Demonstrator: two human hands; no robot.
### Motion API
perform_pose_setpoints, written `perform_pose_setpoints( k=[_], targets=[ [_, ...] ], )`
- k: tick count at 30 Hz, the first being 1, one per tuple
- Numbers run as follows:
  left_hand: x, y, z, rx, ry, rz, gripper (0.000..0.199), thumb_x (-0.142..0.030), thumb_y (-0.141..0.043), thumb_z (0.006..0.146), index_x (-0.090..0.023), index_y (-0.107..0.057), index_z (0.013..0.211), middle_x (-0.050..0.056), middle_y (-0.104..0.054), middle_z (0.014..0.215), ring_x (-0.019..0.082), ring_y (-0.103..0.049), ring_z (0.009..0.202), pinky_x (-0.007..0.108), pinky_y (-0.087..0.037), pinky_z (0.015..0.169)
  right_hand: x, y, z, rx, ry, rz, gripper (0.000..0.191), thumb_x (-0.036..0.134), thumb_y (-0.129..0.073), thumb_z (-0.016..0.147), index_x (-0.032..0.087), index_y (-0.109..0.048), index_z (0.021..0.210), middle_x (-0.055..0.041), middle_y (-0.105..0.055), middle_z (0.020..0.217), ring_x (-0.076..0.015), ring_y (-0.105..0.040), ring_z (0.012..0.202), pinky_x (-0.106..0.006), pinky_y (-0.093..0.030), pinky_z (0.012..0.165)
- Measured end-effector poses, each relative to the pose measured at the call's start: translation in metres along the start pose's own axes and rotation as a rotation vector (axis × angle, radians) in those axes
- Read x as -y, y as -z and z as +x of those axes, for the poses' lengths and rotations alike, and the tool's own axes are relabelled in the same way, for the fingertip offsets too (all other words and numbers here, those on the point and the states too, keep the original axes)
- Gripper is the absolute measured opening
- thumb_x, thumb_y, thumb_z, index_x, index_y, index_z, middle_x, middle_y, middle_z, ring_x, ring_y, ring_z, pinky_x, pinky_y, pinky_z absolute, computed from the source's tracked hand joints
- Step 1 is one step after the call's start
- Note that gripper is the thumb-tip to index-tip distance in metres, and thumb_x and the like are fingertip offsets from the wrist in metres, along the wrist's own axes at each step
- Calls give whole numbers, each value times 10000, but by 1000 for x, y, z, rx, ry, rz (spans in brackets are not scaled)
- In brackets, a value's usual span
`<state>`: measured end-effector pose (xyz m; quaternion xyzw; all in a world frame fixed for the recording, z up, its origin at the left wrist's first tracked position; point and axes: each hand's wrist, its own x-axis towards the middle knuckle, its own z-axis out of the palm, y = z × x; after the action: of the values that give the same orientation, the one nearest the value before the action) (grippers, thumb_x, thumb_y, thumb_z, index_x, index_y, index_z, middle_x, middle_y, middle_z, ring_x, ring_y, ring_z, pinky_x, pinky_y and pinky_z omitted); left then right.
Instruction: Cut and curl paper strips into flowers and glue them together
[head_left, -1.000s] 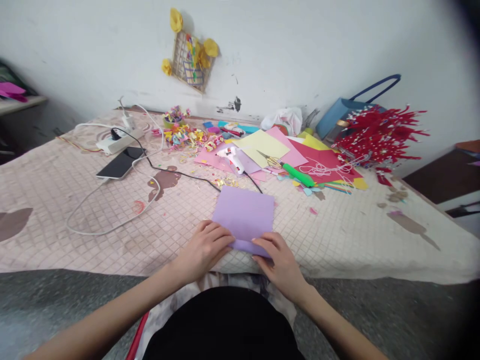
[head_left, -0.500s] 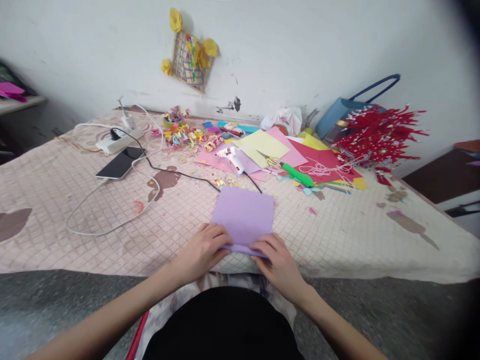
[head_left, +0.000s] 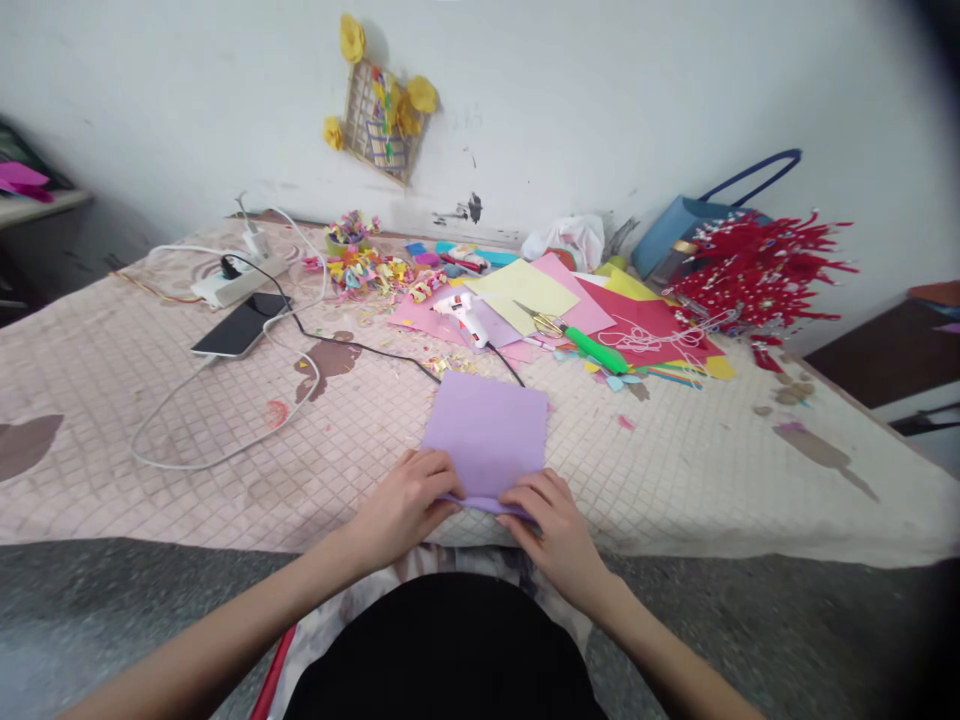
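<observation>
A sheet of purple paper [head_left: 487, 430] lies flat near the table's front edge, its near edge turned up in a narrow fold. At the left end of that fold, my left hand [head_left: 416, 500] grips the paper between thumb and fingers. My right hand [head_left: 551, 515] pinches the right end in the same way. Both hands are closed on the paper, and part of the folded edge is hidden under the fingers. Just beyond the sheet rests a white glue gun [head_left: 466, 318], its black cord passing by the paper's far side.
Scissors [head_left: 544, 322] and a green-handled tool [head_left: 596, 350] lie on coloured sheets. A phone [head_left: 241, 325] with a white cable and a power strip [head_left: 236, 285] sit at left. Paper scraps [head_left: 367, 270] are heaped behind. Red fuzzy stems [head_left: 757, 270] stand at the right, before a blue bag [head_left: 679, 230].
Both hands have shifted very slightly at the near edge, and the folded strip looks a little narrower in the middle. The other things have stayed put.
</observation>
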<state>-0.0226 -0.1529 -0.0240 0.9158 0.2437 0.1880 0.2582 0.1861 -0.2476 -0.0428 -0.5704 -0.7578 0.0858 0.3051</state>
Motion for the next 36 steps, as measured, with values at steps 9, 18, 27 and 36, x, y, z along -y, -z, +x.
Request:
perform_pose_setpoints(
  k=[9, 18, 27, 36],
  targets=[
    [-2, 2, 1, 14, -3, 58, 81, -236, -565, 850, -195, -633, 865, 32, -585, 870, 183, -524, 842, 327, -385, 778, 2, -3, -2, 4, -3, -40, 106, 221, -493, 898, 204, -587, 853, -56, -571, 840, -209, -502, 827, -370, -409, 747],
    [-1, -3, 1, -10, 3, 79, 119, -274, -514, 885, -179, -584, 875, 30, -587, 871, 187, -511, 850, 336, -375, 789, 5, 0, 0, 38, -65, -14, 106, 210, -480, 907, 208, -571, 852, -43, -561, 816, -203, -503, 807, -362, -401, 736],
    [1, -7, 1, -66, 39, 15, 99, -230, -519, 879, -189, -600, 841, 28, -576, 854, 186, -512, 852, 331, -396, 771, 10, 2, 7, 52, -163, 40, 86, 197, -504, 888, 208, -549, 816, -28, -578, 802, -196, -520, 797, -340, -408, 718],
    [2, -10, 3, -117, 58, 32, 102, -221, -527, 874, -177, -580, 798, 30, -576, 856, 182, -508, 840, 326, -398, 757, 11, 1, 9, 27, -211, 74, 113, 171, -486, 890, 211, -549, 804, -39, -541, 822, -209, -505, 823, -353, -411, 729]
  ],
)
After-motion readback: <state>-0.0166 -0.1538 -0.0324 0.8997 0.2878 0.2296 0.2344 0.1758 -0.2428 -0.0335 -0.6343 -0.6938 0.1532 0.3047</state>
